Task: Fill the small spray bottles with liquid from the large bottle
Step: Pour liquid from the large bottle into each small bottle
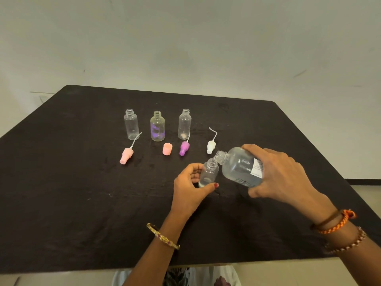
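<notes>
My right hand (282, 174) grips the large clear bottle (239, 165), tilted so its open mouth touches the neck of a small clear bottle (209, 172). My left hand (190, 185) holds that small bottle upright on the table, thumb at its base. A little liquid lies in its bottom. Three more small bottles stand open in a row behind: the left one (131, 124), the middle one (157, 126) with purple marks, and the right one (184, 124).
Loose parts lie on the black table (82, 203): a pink spray head (126, 154), a pink cap (167, 149), a purple spray head (184, 148) and a white spray head (211, 145). A pale wall stands behind the table.
</notes>
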